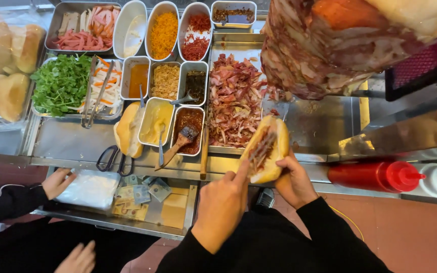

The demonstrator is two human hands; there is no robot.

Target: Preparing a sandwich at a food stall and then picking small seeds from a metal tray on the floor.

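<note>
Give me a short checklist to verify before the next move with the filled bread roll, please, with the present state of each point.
1. Bread roll is supported: ok, the right hand cups it from below.
2. Roll is split open with meat inside: ok, the left hand has a finger at the opening.
3. Shaved meat tray within reach: ok, just behind the roll.
4. Sauce brush free: ok, it rests in the red sauce tub.
5. Co-worker's hand clear of the roll: ok, far left, on a plastic bag.
6. Roll filled enough: cannot tell.
</note>
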